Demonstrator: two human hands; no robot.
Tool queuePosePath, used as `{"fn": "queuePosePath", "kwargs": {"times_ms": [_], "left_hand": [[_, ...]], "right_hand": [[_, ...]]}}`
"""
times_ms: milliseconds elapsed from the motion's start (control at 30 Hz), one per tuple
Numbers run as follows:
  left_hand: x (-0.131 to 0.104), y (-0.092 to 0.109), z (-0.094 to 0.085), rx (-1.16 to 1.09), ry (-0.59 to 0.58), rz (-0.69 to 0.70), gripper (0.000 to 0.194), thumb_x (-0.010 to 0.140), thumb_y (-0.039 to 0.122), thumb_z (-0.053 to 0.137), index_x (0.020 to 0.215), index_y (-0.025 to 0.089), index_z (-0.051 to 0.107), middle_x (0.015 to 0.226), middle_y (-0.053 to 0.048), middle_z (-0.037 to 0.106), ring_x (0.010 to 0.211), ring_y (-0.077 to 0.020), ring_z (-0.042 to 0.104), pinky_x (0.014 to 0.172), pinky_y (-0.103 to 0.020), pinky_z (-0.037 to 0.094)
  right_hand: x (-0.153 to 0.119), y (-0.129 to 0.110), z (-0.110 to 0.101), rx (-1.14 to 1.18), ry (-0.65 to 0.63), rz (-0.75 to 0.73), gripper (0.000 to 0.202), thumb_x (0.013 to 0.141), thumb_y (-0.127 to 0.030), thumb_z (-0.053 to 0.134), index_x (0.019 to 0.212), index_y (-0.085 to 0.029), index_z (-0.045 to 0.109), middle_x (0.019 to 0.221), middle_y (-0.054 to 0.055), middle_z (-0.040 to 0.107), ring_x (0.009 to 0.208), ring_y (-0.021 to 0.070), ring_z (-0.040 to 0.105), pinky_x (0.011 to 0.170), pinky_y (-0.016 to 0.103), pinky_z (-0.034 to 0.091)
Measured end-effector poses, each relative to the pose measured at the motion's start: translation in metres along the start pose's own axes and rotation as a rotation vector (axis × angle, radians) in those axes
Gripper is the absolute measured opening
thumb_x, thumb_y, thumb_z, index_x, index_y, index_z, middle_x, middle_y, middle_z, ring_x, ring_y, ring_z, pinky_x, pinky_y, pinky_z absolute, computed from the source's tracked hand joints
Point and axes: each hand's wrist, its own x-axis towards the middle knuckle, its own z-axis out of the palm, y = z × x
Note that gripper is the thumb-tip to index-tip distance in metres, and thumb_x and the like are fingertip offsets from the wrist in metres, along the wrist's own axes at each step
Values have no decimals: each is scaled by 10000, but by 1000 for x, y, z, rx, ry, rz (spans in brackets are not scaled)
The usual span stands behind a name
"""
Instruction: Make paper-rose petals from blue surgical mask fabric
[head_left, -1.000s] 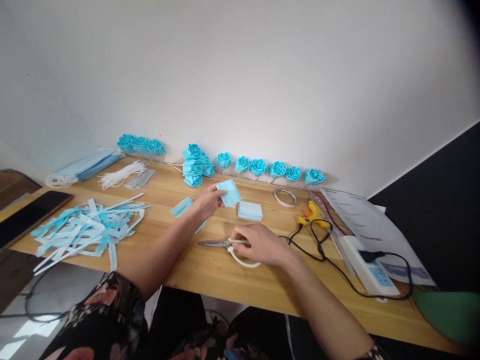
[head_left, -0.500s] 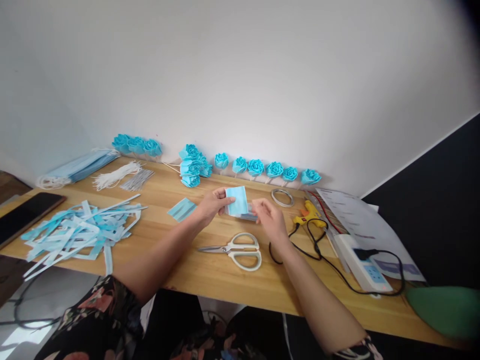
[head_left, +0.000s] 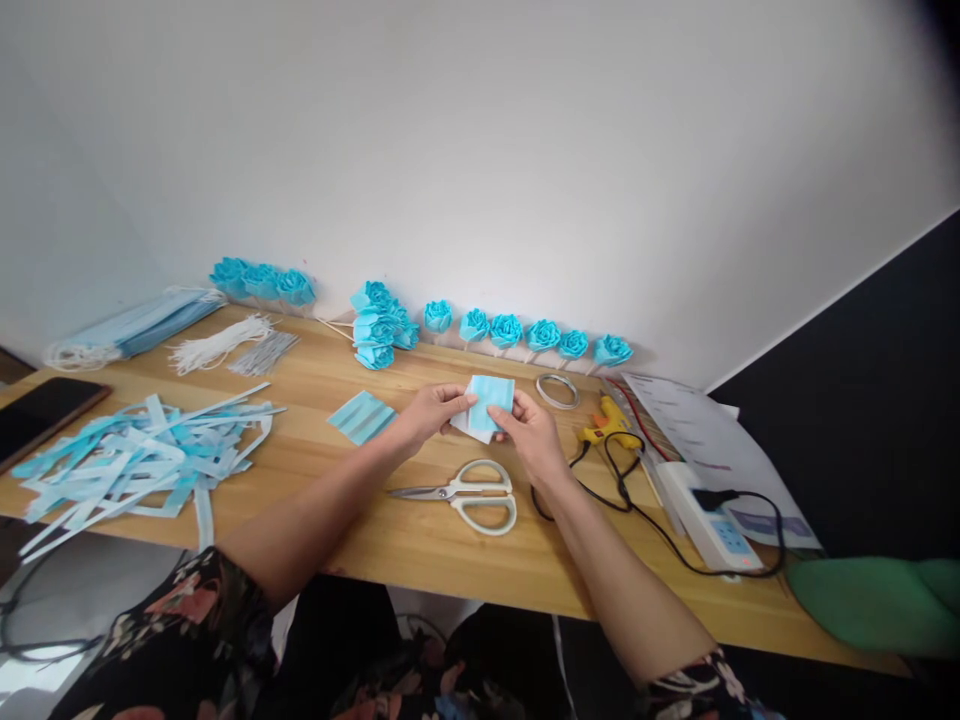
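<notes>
Between my hands, above the middle of the table, is a light blue piece of mask fabric [head_left: 492,396] with white layers showing at its lower left. My left hand [head_left: 433,415] pinches its left edge between thumb and fingers. On its right side my right hand [head_left: 531,428] grips it, thumb lying across the front. Beside my left wrist another blue fabric piece [head_left: 362,417] with folded stripes lies flat. Scissors [head_left: 480,494] with white handles rest on the table below my hands, blades pointing left.
Blue fabric roses [head_left: 505,330] line the wall. At left are cut strips [head_left: 142,460], a phone [head_left: 52,415], face masks [head_left: 142,325], white cords [head_left: 221,342] and grey wires [head_left: 264,354]. At right sit a wire coil [head_left: 557,391], yellow glue gun [head_left: 609,424], power strip [head_left: 709,520] and papers [head_left: 705,440].
My right hand has closed on the right side of the fabric piece, which has shifted slightly right. The whole view has turned a little to the right.
</notes>
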Motion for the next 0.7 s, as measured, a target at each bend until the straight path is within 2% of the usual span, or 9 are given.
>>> {"fn": "queuePosePath", "kwargs": {"times_ms": [133,233,333,400,467,533,700], "left_hand": [[4,-7,-5,-70,-27,-37,419,651,516,760,661,110,660,593,-27,607,543,-100,518,504,-214,380],[5,-9,-6,-113,-28,-81,413,635,504,776,697,110,670,633,-43,635,570,-118,560,511,-222,426],[5,-10,-6,-113,-33,-127,407,645,485,775,755,104,686,603,-34,619,487,-96,522,420,-203,369],[3,-9,-5,-95,-66,-149,401,676,481,754,777,98,689,584,-40,618,442,-91,507,368,-197,293],[1,-7,-3,-79,-126,-166,400,711,488,726,788,97,687,589,-61,634,448,-108,544,354,-199,254],[-2,-5,0,-71,-189,-171,414,735,509,699,789,99,686,587,-72,641,452,-116,564,353,-199,244],[-7,0,3,-100,-248,-157,460,737,571,667,760,111,670,582,-58,628,454,-117,573,353,-190,279]], "right_hand": [[3,2,-4,-4,71,-26,329,694,-408,726,897,-165,635,729,-10,648,558,100,521,456,210,432],[6,3,-10,-75,232,-102,300,733,-425,690,875,-164,646,718,-6,641,528,101,496,448,224,424],[5,-1,-15,-190,366,-231,278,775,-429,658,873,-169,666,724,10,655,562,126,534,501,252,459],[1,-5,-17,-290,399,-355,238,810,-399,632,896,-182,680,779,32,684,662,164,601,614,295,514],[-5,-10,-16,-421,372,-503,180,845,-336,593,924,-210,694,891,55,709,828,207,645,779,361,530],[-9,-13,-15,-555,284,-636,176,865,-266,552,940,-247,710,994,59,711,964,230,640,894,413,500],[-7,-7,-12,-737,56,-808,274,872,-170,506,908,-302,743,1061,35,708,1041,224,610,929,432,478]]}}
